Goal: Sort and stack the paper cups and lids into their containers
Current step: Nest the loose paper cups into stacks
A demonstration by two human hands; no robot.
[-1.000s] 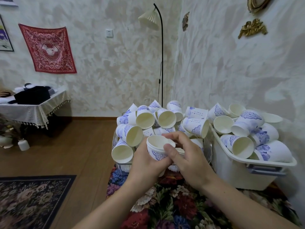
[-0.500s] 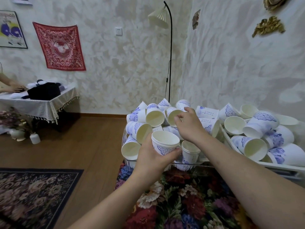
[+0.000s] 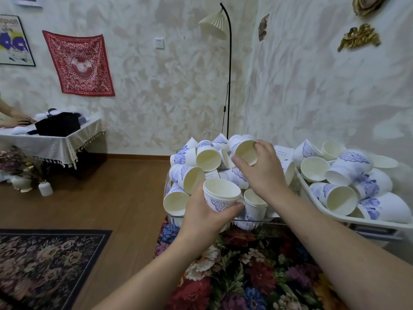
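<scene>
Textured cream walls meeting in a corner, wood floor (image 3: 107, 204) below, dark flowered rug (image 3: 44, 265) at lower left. Black floor lamp (image 3: 225, 70) with a pleated pale shade standing in the corner. Red patterned cloth (image 3: 79, 63) hung on the far wall, framed poster (image 3: 14, 40) at its left. Side table (image 3: 55, 139) under a fringed lace cover at far left, a black bag (image 3: 58, 124) on top, another person's hands (image 3: 15, 120) resting at its edge.

Close up, flowered tablecloth (image 3: 245, 276) in reds and blues. On it, clear box (image 3: 257, 221) heaped with a pile of cups (image 3: 192, 175), white with blue print, lying every which way, most on their sides. Just beside it on the right, white bin (image 3: 335, 217) likewise heaped with more cups (image 3: 348, 173).

Left hand (image 3: 205, 215) wrapped around 1 upright cup (image 3: 221, 194), fingers and thumb curled round its lower wall, mouth facing up, held just in front of the pile at the box's near edge. Right hand (image 3: 263, 171) reaching over the pile, thumb and fingers gripping the rim of 1 tilted cup (image 3: 245, 152) near the top of the heap, its open mouth turned toward the camera. The 2 held cups apart, the right one higher and farther back.
</scene>
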